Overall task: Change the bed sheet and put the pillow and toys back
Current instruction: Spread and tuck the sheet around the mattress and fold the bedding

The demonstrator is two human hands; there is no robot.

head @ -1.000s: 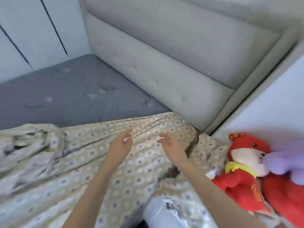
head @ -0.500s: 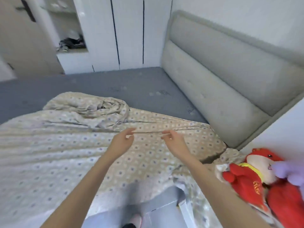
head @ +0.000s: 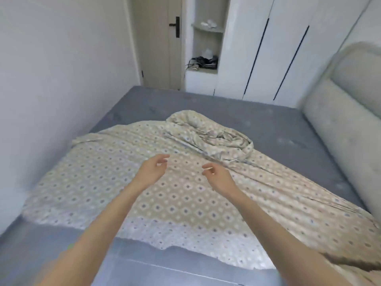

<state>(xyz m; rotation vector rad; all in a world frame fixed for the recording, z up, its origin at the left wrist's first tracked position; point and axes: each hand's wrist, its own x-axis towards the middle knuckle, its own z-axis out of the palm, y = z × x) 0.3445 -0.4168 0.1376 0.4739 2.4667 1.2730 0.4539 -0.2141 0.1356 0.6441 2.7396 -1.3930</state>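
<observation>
A beige patterned bed sheet (head: 127, 178) lies partly spread over the bare grey mattress (head: 276, 124). Part of the sheet is bunched in a crumpled heap (head: 218, 133) towards the far side. My left hand (head: 151, 171) and my right hand (head: 219, 177) hover side by side just above the middle of the sheet, their fingers loosely curled and nothing held between them. No pillow or toy is in view.
A padded light headboard (head: 342, 120) stands at the right. A white wall (head: 61, 79) runs close along the left of the bed. Beyond the bed are a door (head: 158, 44), a shelf niche with dark items (head: 204, 64) and white wardrobe doors (head: 272, 48).
The view has swung left, away from the headboard and the red plush toy. Both hands have let go of the sheet fold they pinched and now hover free.
</observation>
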